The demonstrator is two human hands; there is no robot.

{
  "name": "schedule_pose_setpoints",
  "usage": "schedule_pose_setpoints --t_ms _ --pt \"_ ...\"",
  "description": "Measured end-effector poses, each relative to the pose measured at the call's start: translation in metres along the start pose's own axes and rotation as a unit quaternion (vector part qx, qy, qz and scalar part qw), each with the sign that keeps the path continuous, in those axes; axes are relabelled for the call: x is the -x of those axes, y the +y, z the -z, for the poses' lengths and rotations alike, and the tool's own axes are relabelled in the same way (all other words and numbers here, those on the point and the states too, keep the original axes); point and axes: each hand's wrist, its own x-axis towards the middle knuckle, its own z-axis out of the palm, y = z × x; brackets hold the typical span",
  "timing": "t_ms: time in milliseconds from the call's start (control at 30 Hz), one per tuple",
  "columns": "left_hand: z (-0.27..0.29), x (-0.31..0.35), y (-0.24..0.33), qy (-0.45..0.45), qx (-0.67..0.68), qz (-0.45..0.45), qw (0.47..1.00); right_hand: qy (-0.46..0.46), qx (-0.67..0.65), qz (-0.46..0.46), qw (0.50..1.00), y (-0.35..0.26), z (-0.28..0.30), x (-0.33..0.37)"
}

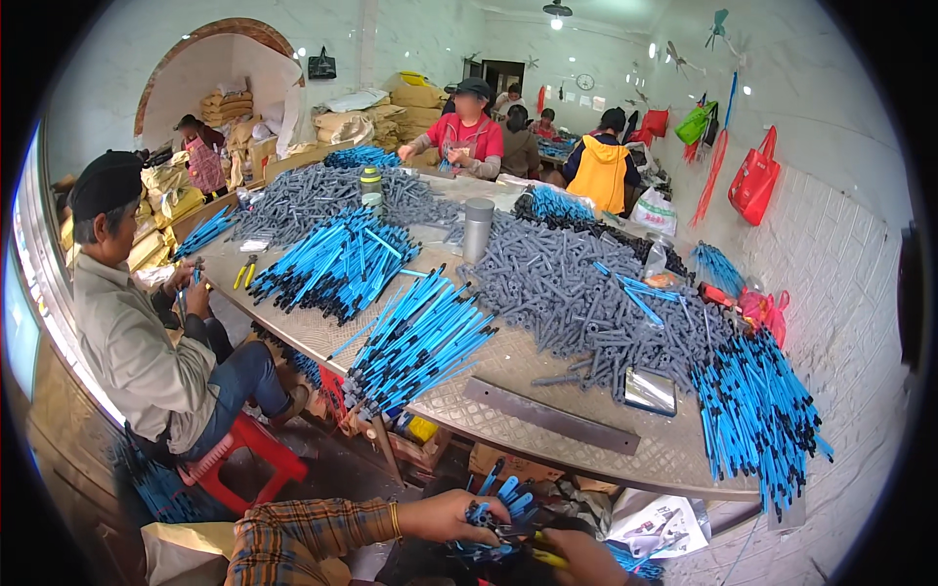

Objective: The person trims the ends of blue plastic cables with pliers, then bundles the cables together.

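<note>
Low in front of me, below the table's near edge, my left hand (451, 516) is closed round a bundle of blue plastic sticks (510, 496) with black ends. My right hand (584, 559) is closed on yellow-handled pliers (549, 558), whose dark jaws meet the bundle beside my left fingers. The jaws' exact grip is too small to make out. More blue sticks lie beneath my hands, partly hidden by them.
The table (508, 366) bears grey plastic parts (576, 283), piles of blue sticks (415, 342), a metal bar (552, 415), a phone (650, 391) and a steel flask (477, 230). A co-worker (147, 322) sits at left on a red stool (249, 464); others work farther back.
</note>
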Motion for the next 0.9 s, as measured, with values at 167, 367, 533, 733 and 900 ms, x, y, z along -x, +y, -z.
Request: schedule_pose_setpoints --t_ms 167,367,533,733,900 --pt "0.000 -0.006 -0.002 -0.030 0.016 -0.044 0.998 -0.143 -0.136 -0.069 0.978 0.035 0.002 -0.013" --pt "0.005 -0.001 0.008 0.029 -0.033 -0.027 0.999 -0.038 0.285 0.157 0.945 -0.034 0.020 -0.018" --pt "0.005 -0.014 0.003 0.004 -0.015 -0.048 0.999 -0.260 -0.407 -0.322 0.814 0.016 0.010 -0.011" --pt "0.001 -0.007 0.002 -0.013 -0.020 -0.057 0.998 -0.161 -0.157 -0.071 0.972 -0.001 0.004 0.003" --pt "0.000 -0.009 0.004 -0.008 -0.010 -0.036 0.999 0.017 0.242 0.072 0.967 -0.004 -0.002 -0.004"
